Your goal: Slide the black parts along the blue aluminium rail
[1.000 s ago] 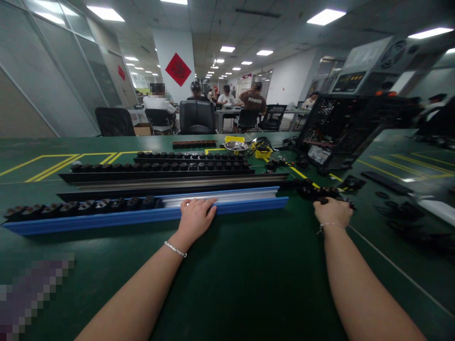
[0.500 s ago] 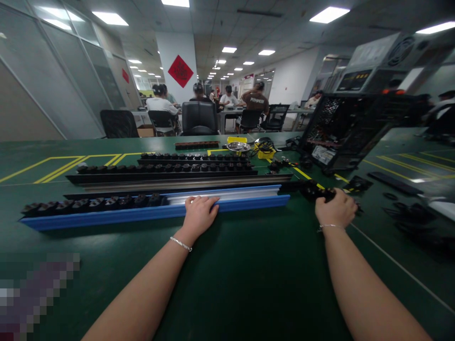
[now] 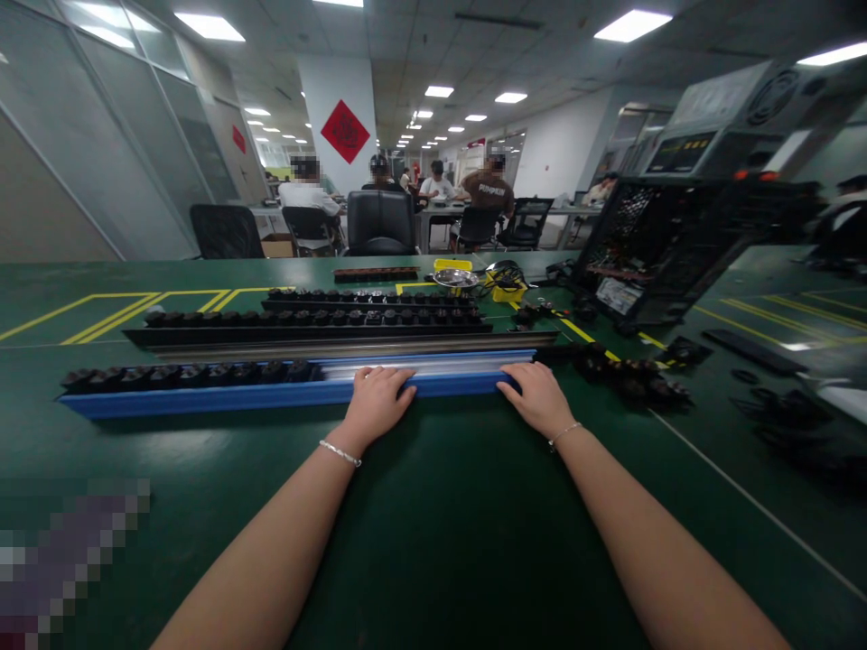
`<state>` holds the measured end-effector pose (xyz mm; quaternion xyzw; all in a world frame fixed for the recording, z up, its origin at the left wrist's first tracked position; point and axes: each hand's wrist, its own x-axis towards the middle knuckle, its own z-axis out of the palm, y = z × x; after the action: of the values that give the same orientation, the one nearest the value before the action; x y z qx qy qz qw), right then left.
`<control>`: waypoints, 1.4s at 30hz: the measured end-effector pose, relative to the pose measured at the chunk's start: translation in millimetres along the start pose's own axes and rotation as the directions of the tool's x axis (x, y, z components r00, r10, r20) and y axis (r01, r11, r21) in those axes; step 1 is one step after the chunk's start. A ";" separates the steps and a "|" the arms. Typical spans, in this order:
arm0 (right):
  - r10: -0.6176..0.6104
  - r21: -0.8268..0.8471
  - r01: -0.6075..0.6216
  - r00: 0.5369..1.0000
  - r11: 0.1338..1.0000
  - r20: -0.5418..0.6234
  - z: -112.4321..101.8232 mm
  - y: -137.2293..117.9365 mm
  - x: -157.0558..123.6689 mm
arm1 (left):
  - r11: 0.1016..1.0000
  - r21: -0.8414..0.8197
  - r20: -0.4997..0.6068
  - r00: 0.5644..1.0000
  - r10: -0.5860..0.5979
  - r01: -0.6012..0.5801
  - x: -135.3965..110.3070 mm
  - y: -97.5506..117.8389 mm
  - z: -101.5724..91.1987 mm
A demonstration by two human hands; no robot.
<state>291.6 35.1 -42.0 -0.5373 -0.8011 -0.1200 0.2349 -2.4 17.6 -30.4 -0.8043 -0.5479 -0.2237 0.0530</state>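
Note:
A long blue channel rail (image 3: 223, 400) lies across the green table, with a row of black ribbed pieces (image 3: 193, 374) filling its left half. Its right half shows a bare silvery groove (image 3: 440, 368). My left hand (image 3: 379, 397) grips the near wall around the middle, fingers hooked over the edge and thumb apart in front. Toward the right end, my right hand (image 3: 536, 390) holds the same wall, its fingertips over the rim. Whether a small piece sits under the right fingertips is hidden. Beyond the right hand lies a pile of black pieces (image 3: 637, 379).
Behind the blue rail stand black rails (image 3: 318, 332) lined with similar pieces. A metal dish (image 3: 455, 279) and a yellow box (image 3: 508, 289) with cables sit farther back. An open computer case (image 3: 650, 244) stands at right. People sit at desks beyond.
My right hand has left the pile of black pieces and moved left onto the rail's right end. The rail's left end has shifted slightly right and away; my left hand stays on it.

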 end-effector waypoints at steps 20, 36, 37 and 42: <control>0.133 0.147 -0.129 0.991 0.981 -0.021 -1.0 -2.9 3.8 | 0.761 0.352 0.053 0.801 -0.597 0.544 -19.0 -101.8 -91.7; 0.112 0.134 -0.105 0.992 0.985 -0.053 -2.6 -4.7 3.4 | 0.814 0.343 0.144 0.830 -0.539 0.469 -9.6 -111.6 -88.2; 0.116 0.137 -0.108 0.992 0.985 -0.052 -2.3 -4.6 3.2 | 0.821 0.350 0.145 0.840 -0.524 0.452 -9.3 -111.2 -87.1; 0.122 0.131 -0.116 0.992 0.985 -0.043 -0.8 -3.5 2.8 | 0.853 0.366 0.183 0.869 -0.459 0.373 -7.5 -109.5 -83.3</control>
<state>287.7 35.6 -39.7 -0.5647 -0.7675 -0.0675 0.2959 -128.9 26.8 23.4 -0.6682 -0.7411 -0.0294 0.0583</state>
